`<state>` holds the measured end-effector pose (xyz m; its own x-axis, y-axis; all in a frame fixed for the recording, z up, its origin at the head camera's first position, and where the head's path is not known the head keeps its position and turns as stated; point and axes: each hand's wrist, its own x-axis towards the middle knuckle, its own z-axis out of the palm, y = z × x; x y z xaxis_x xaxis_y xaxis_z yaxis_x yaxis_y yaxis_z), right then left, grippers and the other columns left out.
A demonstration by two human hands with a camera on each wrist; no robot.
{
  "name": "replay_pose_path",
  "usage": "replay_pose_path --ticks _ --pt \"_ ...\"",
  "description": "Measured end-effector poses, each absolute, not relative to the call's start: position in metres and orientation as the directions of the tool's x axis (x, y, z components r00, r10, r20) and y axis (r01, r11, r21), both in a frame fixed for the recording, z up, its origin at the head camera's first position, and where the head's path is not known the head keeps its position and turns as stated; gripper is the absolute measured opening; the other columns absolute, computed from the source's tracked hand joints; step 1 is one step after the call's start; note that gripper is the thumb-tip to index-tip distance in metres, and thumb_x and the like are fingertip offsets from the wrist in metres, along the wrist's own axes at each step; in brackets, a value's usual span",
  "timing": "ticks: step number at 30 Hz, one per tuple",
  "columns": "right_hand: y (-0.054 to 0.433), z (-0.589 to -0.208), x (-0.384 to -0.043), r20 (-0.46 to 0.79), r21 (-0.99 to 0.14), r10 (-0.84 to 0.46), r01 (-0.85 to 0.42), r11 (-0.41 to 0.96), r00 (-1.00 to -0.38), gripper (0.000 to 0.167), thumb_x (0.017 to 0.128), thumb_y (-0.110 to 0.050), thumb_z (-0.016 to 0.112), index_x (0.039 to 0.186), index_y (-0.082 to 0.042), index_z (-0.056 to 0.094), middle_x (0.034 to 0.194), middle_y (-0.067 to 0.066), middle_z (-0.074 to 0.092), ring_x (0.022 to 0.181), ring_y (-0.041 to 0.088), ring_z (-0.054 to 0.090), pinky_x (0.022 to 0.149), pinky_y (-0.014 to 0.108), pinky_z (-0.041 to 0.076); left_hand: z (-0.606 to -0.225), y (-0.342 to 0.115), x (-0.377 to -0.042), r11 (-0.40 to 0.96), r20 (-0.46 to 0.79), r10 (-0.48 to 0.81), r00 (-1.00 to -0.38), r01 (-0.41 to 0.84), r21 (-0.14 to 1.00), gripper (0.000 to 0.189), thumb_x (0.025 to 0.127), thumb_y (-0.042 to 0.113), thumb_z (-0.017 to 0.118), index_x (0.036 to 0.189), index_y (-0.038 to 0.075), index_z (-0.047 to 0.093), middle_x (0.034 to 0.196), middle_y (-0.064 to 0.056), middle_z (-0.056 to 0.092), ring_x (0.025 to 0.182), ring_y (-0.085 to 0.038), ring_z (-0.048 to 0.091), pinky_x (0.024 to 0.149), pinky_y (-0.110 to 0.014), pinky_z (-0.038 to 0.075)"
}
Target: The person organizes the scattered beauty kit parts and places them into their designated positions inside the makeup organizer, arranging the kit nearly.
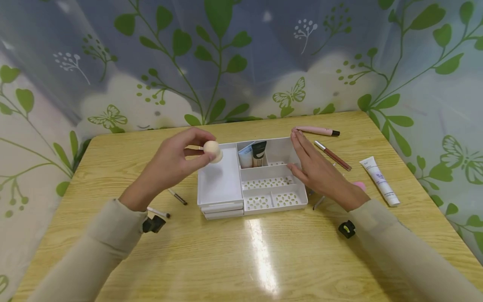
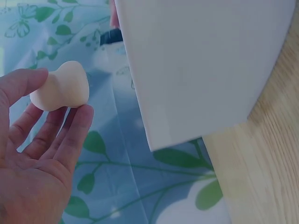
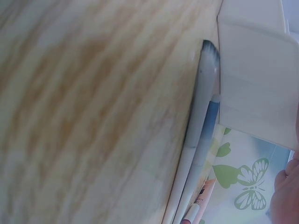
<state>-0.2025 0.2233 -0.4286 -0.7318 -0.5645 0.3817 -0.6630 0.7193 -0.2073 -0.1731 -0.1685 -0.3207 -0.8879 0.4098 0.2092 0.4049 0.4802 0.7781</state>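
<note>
We note the left hand, nearer, pinching the pale sponge left of centre by the white organizer's upper-left corner; right hand, fingers extended, rests on its right edge.

Looks like matt foam on the sponge, smooth plastic on the organiser and, at three o'clock, the tube; glossy wood across the worktop.

Tubes in organizer, two brushes left; lip gloss right

Organizer cropped in left-wrist view
</note>
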Motion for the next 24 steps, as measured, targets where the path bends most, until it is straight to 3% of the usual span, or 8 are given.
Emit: replay_pose_path --ticks 14,24 --pt "0.224 -0.43 -0.203 0.4 -0.2 -0.568 -0.673 0.712 -0.72 0.088 0.106 -0.013 0.072 0.169 0.012 0.015 0.178 0.032 0.016 0.164 0.05 0.025 0.132 0.061 0.032 -0.33 -0.135 -0.164 0.418 0.213 0.496 -0.842 0.446 0.791 0.032 0.102 0.016 0.08 0.132 0.013 0.071 0.131 0.0 0.072 0.12 -0.017 0.07 0.104 -0.035 0.063" --pt "0.224 -0.429 -0.203 0.396 -0.191 -0.568 -0.669 0.718 -0.722 0.088 0.106 -0.014 0.071 0.169 0.012 0.016 0.177 0.033 0.019 0.163 0.051 0.026 0.131 0.063 0.033 -0.342 -0.114 -0.16 0.371 0.186 0.533 -0.825 0.425 0.826 0.028 0.103 0.019 0.078 0.13 0.018 0.072 0.129 0.004 0.072 0.122 -0.015 0.069 0.105 -0.031 0.062"
